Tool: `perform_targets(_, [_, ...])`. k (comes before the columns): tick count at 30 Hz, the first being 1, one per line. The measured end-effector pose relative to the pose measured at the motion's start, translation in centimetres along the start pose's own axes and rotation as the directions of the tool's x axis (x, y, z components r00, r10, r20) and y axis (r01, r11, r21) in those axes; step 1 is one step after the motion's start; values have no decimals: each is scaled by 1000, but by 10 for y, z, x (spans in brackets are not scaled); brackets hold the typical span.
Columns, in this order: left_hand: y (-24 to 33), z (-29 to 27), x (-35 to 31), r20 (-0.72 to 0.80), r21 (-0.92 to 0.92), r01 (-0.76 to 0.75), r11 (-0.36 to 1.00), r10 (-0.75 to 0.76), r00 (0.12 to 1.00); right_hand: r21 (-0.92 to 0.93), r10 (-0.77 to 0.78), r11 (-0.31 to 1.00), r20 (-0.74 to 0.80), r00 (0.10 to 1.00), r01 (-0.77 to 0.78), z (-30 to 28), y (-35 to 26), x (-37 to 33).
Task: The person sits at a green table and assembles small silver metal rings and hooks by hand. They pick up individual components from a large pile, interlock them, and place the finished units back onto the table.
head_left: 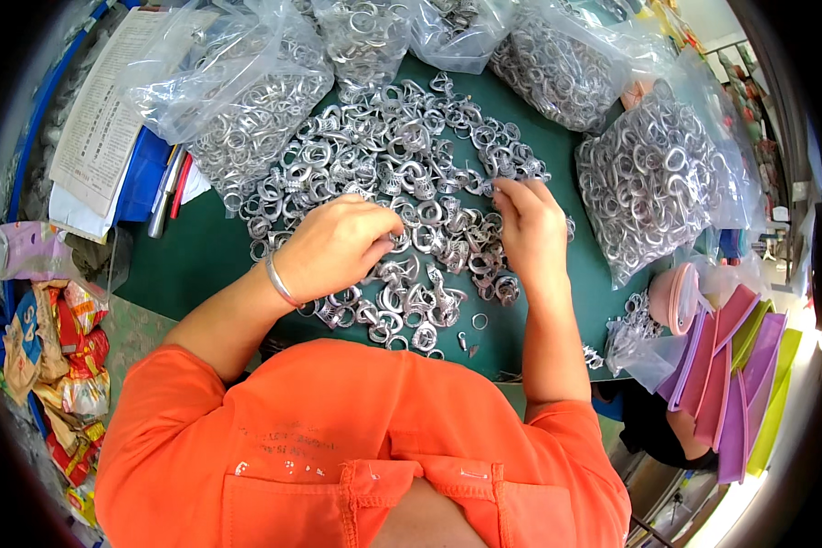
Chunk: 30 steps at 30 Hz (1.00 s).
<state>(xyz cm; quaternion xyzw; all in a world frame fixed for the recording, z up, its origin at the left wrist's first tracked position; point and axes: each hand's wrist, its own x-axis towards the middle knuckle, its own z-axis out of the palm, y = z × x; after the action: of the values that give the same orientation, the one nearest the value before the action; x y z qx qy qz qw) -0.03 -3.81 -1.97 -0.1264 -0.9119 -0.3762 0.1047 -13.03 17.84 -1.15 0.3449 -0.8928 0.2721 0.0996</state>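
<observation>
My left hand [342, 239] is over the left part of the loose heap of silvery rings [397, 151], its fingers curled loosely inward with the thumb close to them — I cannot tell whether they have hold of a ring. My right hand [536, 236] is at the heap's right side, half closed, fingertips down among the rings; what it grips, if anything, I cannot make out. The heap spreads over the middle of the green surface [187, 283], and one single ring [479, 321] lies at its near side. Clear bags [650, 178] packed with more rings stand along the far side and to the right — a pink cup [672, 300] is nearer on the right, and printed papers [100, 110] are at the far left.
</observation>
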Motion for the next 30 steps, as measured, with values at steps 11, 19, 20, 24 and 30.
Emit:
perform_targets(11, [14, -13, -3, 295, -778, 482, 403, -443, 847, 676, 244, 514, 474, 846, -528, -5, -4, 3])
perform_targets(19, [21, 0, 4, 507, -754, 592, 285, -320, 800, 133, 58, 987, 222, 973, -89, 31, -17, 28])
perform_targets(20, [21, -1, 3, 464, -773, 562, 294, -341, 817, 65, 77, 993, 274, 959, -99, 36, -15, 33])
perform_targets(24, [18, -14, -4, 375, -785, 542, 301, -467, 801, 123, 87, 983, 354, 931, -138, 37, -7, 42])
perform_targets(30, [9, -17, -8, 317, -797, 524, 300, -531, 786, 807, 106, 261, 521, 847, -529, -11, -6, 30])
